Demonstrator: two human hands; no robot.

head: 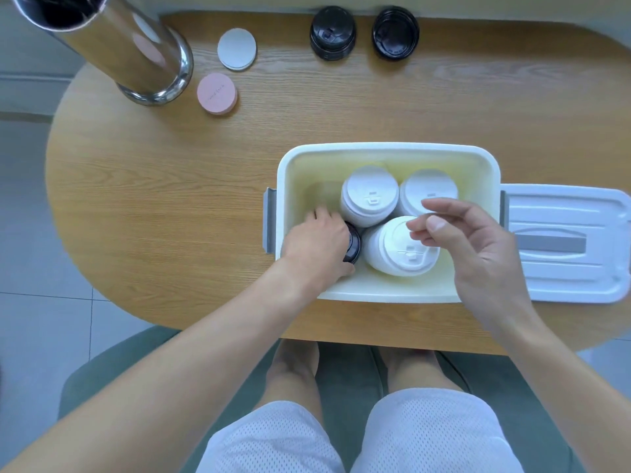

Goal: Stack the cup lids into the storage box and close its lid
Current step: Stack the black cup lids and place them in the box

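Observation:
A white storage box (pixel 389 149) stands open on the wooden table. Inside it are three stacks of white cup lids (pixel 370 196), (pixel 428 189), (pixel 396 249). My left hand (pixel 316 245) reaches into the box's near left corner and grips a stack of black cup lids (pixel 353 244), mostly hidden under it. My right hand (pixel 478 247) hovers above the right side of the box, fingers apart, holding nothing. Two more stacks of black cup lids (pixel 333 32), (pixel 395 32) sit at the table's far edge. The box's white lid (pixel 563 244) lies flat just right of the box.
A tall shiny metal cylinder (pixel 112 46) stands at the far left. Next to it lie a stack of white round coasters (pixel 236 49) and a pink one (pixel 217 93). The table's (pixel 153 216) near edge runs just above my knees.

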